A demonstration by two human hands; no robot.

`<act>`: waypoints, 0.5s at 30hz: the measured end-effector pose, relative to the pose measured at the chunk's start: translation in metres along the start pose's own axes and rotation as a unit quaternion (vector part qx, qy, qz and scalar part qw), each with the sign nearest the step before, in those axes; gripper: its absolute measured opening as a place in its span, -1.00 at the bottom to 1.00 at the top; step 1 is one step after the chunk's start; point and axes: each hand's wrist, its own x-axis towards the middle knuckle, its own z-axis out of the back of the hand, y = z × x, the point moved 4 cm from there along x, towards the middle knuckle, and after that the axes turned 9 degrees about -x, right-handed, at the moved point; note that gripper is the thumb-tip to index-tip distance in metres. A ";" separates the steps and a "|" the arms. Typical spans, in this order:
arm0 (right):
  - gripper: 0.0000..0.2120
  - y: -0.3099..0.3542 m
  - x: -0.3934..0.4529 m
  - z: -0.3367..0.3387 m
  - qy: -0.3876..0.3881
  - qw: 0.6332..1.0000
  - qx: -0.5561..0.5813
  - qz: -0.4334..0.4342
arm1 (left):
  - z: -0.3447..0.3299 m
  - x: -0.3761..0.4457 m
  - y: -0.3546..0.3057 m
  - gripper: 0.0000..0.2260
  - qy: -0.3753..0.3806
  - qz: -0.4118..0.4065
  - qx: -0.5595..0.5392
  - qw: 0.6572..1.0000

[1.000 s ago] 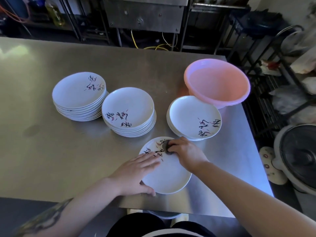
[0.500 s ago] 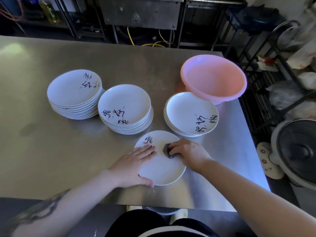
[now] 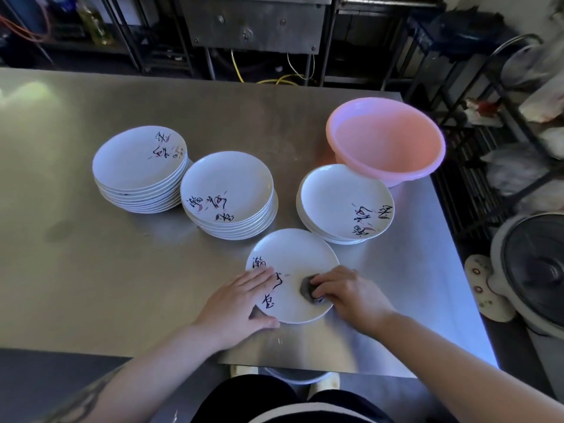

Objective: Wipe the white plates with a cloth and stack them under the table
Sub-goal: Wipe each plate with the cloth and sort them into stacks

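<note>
White plates (image 3: 293, 254) with black calligraphy; pink basin (image 3: 385, 138); grey cloth (image 3: 307, 289).

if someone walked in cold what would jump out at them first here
Most likely the pink basin at the far right of the steel table, the one bright colour in view. Next, three stacks of white plates across the middle. Nearest the camera lies a single plate, where the left hand presses on its rim and the right hand holds a dark cloth against it.
</note>
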 end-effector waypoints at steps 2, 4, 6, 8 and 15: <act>-0.87 0.012 -0.011 -0.002 -0.016 1.000 -0.015 -0.008 | 0.003 0.002 0.006 -0.23 0.009 -0.029 0.024 0.999; -0.82 0.027 -0.023 -0.011 -0.012 1.000 -0.025 -0.002 | -0.001 0.003 0.010 -0.29 0.028 -0.021 0.035 0.999; -0.68 0.033 -0.028 -0.019 -0.008 0.999 -0.038 -0.005 | -0.005 0.002 0.010 -0.31 0.023 -0.022 0.025 0.999; -0.73 0.035 -0.026 -0.022 -0.040 0.998 -0.048 -0.012 | -0.004 0.002 0.010 -0.32 0.024 -0.018 0.014 0.999; -0.93 0.040 -0.025 -0.005 -0.127 0.981 -0.101 0.102 | 0.002 0.001 0.006 -0.26 0.002 -0.042 -0.006 0.999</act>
